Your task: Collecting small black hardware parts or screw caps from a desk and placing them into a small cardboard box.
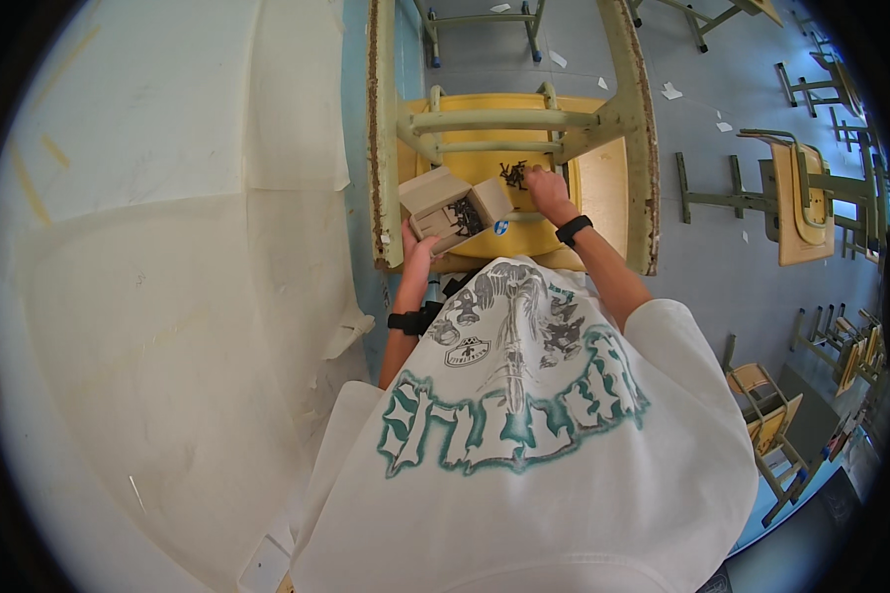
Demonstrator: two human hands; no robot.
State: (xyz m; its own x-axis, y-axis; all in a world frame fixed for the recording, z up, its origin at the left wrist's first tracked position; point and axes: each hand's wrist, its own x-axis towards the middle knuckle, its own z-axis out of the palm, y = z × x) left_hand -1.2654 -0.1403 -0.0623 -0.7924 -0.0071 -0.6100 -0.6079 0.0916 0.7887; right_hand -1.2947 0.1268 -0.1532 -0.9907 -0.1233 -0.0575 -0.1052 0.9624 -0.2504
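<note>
My left hand [418, 243] holds an open cardboard box [434, 194] by its lower left side, with its flaps spread. Dark screws [466, 217] lie inside the box, mostly towards its right side. To the right of the box, a small pile of dark screws [514, 175] rests on a yellow chair seat [482, 167]. My right hand [547, 189] is at the right edge of that pile, fingers bent towards it; whether a screw is between the fingertips cannot be made out.
Pale green metal frame legs [641, 148] with rusty edges stand on both sides of the seat, joined by a crossbar [504, 120]. A wall [163, 296] runs along the left. Stacked school chairs and desks [805, 200] stand on the grey floor at the right, among paper scraps [670, 91].
</note>
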